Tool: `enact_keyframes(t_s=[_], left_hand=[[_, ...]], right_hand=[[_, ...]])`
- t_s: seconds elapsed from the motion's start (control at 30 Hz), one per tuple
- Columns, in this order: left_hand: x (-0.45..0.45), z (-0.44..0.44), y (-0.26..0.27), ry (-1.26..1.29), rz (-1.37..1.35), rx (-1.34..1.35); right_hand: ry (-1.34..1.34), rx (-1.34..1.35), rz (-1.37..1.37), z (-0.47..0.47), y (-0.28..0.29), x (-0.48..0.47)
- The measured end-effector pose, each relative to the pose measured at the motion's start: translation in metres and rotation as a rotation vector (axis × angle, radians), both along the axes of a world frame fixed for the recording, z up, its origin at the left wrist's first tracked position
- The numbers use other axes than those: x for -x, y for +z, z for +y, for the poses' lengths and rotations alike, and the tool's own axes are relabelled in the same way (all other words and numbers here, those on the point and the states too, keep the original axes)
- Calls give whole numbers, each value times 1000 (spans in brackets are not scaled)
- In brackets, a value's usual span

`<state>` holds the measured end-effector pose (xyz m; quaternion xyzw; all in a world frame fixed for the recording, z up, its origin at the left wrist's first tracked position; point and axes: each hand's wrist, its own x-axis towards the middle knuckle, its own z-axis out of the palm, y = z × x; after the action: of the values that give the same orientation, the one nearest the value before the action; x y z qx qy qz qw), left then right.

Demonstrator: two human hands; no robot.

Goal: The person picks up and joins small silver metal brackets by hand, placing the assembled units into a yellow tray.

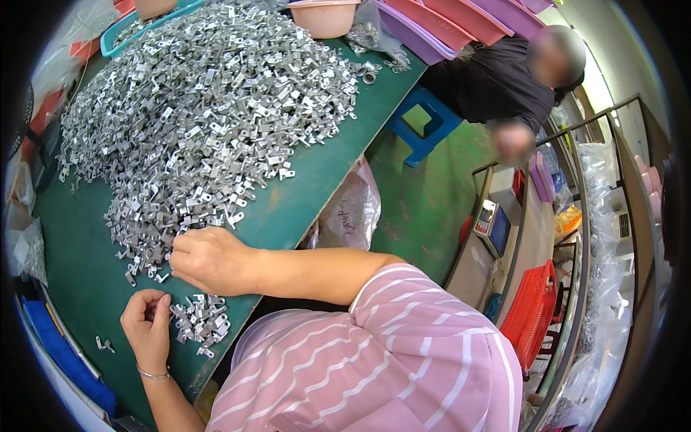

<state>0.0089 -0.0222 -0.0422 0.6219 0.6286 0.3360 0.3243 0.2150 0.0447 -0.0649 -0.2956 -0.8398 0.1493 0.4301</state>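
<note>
A large heap of small bent metal brackets (216,102) covers much of the green tabletop (324,178). My right hand (208,259), its fingers curled down, is at the near edge of that heap; its fingertips are hidden, so a held part cannot be made out. Lower left, my left hand (147,318) has its thumb and index finger close together, and whether a part lies between them cannot be told. Beside it, towards the table edge, lies a small pile of the same brackets (202,321). A few loose brackets (105,344) lie left of my left hand.
Plastic tubs (324,16) and purple and pink trays (415,32) line the table's far side. A person in dark clothes (486,81) is beyond the right edge, near a blue stool (424,127). A plastic sack (351,208) stands below the edge. Shelving with a red basket (532,313) is at right.
</note>
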Motion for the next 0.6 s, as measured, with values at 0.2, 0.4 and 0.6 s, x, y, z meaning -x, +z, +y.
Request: enact_keyframes(t_s=[0.2,0.4,0.6], left_hand=[[2,1,0,-19,-23,17],[3,1,0,-21,-31,17],[7,1,-3,-21,-71,40]], right_hand=[[4,-1,77,-1,6,-1],[14,-12,139,0,11,-4],[-9,16,230,-4,18,-18]])
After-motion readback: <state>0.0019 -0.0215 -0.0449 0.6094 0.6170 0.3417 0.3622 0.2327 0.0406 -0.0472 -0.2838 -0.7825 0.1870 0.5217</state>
